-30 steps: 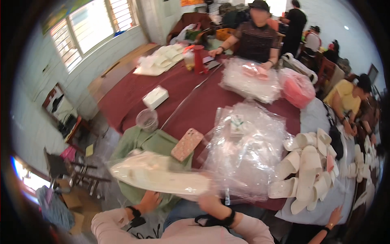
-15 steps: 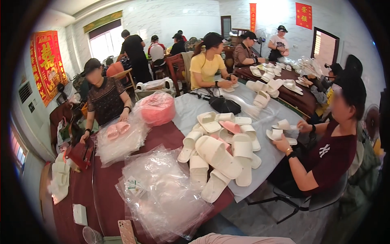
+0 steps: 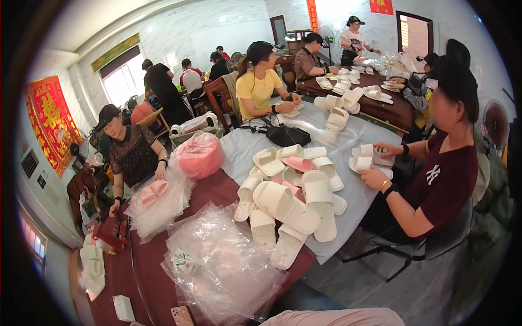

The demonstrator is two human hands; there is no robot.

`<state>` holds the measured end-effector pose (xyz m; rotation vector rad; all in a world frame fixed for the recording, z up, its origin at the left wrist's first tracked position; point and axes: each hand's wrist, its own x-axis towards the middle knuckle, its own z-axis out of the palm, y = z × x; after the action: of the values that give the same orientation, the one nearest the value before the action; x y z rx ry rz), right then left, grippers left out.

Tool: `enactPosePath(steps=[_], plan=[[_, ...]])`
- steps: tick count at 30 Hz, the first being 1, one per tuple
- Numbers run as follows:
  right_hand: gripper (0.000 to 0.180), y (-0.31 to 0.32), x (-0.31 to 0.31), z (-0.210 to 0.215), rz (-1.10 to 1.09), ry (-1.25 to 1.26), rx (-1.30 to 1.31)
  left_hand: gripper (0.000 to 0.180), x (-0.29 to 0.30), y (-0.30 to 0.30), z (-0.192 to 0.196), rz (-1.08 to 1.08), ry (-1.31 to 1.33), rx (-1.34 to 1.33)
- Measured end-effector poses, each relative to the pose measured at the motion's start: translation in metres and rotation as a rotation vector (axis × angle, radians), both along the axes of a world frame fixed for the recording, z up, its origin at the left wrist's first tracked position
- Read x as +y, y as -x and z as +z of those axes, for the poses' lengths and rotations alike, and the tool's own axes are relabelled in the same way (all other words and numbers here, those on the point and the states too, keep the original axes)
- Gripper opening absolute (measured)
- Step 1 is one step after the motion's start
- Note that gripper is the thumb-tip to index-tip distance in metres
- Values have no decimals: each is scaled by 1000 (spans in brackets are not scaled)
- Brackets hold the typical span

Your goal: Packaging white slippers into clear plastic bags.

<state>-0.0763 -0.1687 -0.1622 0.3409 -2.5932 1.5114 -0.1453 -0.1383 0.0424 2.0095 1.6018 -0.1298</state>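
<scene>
Clear plastic bags (image 3: 223, 266) lie in a loose, shiny stack at the near side of the maroon tablecloth (image 3: 144, 255), left of and beyond the wearer's pale pink sleeve (image 3: 337, 317). Both of the wearer's own hands are outside the view, so I cannot tell whether they are open, closed or gripping anything, nor how far the bags are from them. Just right of the bags, a heap of cream slippers (image 3: 285, 206) with a few pink ones among them overlaps the pale sheet (image 3: 239, 146). Farther right, a seated co-worker (image 3: 435, 168) holds white slippers (image 3: 370, 158). A phone (image 3: 182, 316) lies near left.
</scene>
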Motion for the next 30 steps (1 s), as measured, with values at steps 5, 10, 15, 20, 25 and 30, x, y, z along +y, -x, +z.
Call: enactPosePath(steps=[5, 10, 15, 20, 25, 30], plan=[[7, -49, 20, 110, -6, -402, 98, 43, -8, 3, 8, 23, -21, -26], [14, -66, 17, 120, -474, -729, 454, 42, -9, -22, 12, 14, -43, -89], [33, -151, 85, 213, -665, -521, 46, 41, -18, -38, 0, 36, -55, -188], [45, -235, 119, 176, -1145, -777, -163, 41, 0, -83, -7, -7, -263, -174], [59, -292, 120, 174, -1300, -848, -482, 45, 38, -113, -41, -139, -656, -283], [70, -307, 118, 146, -1403, -876, -510, 52, 61, -125, -57, -185, -622, 28]])
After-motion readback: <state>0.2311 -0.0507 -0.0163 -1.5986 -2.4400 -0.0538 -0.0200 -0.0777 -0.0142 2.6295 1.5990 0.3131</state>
